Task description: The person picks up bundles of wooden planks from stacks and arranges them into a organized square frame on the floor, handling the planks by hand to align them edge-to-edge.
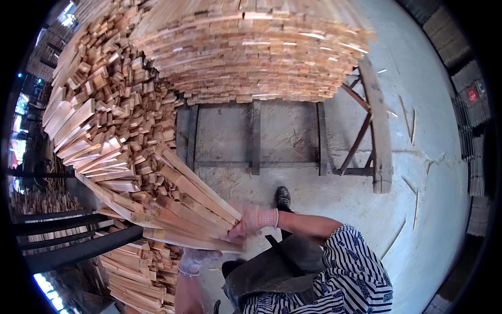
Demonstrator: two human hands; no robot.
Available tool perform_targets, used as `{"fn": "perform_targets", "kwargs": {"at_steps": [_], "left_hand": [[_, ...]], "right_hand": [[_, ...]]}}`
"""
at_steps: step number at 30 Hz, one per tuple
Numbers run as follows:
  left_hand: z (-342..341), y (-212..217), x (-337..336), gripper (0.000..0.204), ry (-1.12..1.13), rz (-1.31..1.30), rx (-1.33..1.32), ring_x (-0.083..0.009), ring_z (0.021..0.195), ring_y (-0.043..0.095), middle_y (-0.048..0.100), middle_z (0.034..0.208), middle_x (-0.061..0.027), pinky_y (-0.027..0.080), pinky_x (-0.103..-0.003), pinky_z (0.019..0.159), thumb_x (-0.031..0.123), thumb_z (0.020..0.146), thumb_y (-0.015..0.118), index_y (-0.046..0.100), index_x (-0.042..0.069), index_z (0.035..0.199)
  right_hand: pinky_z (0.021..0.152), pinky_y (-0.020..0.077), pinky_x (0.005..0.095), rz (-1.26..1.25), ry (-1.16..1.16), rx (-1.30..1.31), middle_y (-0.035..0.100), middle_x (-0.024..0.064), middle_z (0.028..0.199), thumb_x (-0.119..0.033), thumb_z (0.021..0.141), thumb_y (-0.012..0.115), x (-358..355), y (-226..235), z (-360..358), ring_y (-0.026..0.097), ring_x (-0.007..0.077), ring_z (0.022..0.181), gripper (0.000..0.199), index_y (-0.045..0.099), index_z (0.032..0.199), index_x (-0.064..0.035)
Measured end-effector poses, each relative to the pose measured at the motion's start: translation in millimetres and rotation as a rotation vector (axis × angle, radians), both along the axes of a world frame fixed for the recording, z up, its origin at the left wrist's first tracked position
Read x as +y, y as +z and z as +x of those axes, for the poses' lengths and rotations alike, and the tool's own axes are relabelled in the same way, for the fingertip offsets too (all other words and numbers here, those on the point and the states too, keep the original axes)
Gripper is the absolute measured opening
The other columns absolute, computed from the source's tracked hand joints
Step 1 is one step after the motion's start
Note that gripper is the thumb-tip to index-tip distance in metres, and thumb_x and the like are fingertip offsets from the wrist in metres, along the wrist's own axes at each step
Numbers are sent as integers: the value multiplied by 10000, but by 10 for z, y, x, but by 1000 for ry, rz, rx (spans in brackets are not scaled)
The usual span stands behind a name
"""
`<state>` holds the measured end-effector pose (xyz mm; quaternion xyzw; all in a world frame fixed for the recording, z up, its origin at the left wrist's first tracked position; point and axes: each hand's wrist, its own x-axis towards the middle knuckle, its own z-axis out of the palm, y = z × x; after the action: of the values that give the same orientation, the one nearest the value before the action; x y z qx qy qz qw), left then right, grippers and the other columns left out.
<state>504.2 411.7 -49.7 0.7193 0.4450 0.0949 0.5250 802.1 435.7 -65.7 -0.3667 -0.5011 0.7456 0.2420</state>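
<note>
I stand beside a tall heap of short wooden slats (110, 120). My right hand (250, 222), in a pink-and-white knit glove, grips the near ends of a bundle of long slats (193, 201) that juts out of the heap's lower edge. My left hand (196, 259), in a pale glove, sits under the same bundle and supports its bottom boards from below. Its fingers are partly hidden by the wood. My striped sleeve (350, 267) and dark apron (272, 272) fill the lower middle.
A second neat stack of slats (251, 52) rests on a metal rack (256, 138) ahead. A wooden frame post (379, 131) leans at the right. The concrete floor (439, 172) carries scattered splinters. Dark metal bars (68, 246) lie at lower left. My shoe (283, 198) is on the floor.
</note>
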Motion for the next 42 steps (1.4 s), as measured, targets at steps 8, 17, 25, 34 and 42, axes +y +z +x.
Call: {"fn": "perform_targets", "kwargs": {"at_steps": [8, 17, 25, 34, 42], "left_hand": [[243, -1277, 1017, 768, 85, -385, -96, -279, 1138, 645, 660, 1264, -97, 530, -433, 977, 433, 728, 855, 583, 102, 1366], [369, -3491, 2008, 713, 25, -567, -201, -238, 1165, 626, 652, 1263, -84, 525, -409, 979, 275, 742, 843, 574, 66, 1369], [221, -4549, 2171, 679, 462, -509, -388, -202, 1189, 609, 645, 1262, -72, 520, -388, 981, 134, 753, 831, 567, 35, 1371], [238, -5017, 2396, 638, 766, -523, -605, -254, 1232, 570, 555, 1379, -97, 475, -420, 1052, 307, 984, 669, 376, 35, 1482], [-124, -5834, 2384, 720, 919, -549, -105, -214, 985, 638, 634, 1194, -129, 581, -394, 841, 412, 890, 771, 468, 0, 1396]], "right_hand": [[1078, 454, 387, 277, -27, 64, 588, 144, 1355, -267, 702, 939, 803, -2039, -108, 550, 264, 1281, 978, 391, 1488, -71], [1079, 455, 446, 251, 4, -268, 514, 199, 1406, -333, 661, 945, 1177, -4558, -131, 516, 391, 1307, 995, 387, 1449, -91], [1001, 516, 413, 144, -95, -154, 625, 223, 1268, -560, 689, 870, 1704, -5028, -157, 629, 356, 1195, 998, 389, 1420, -81], [1010, 500, 391, -150, -212, -324, 614, 260, 1265, -606, 708, 824, 2065, -5175, -520, 618, 353, 1196, 1031, 391, 1402, 22], [900, 543, 413, -67, -129, -632, 644, 283, 1122, -550, 768, 767, 2219, -5287, -676, 665, 358, 1051, 857, 491, 1260, 96]]}}
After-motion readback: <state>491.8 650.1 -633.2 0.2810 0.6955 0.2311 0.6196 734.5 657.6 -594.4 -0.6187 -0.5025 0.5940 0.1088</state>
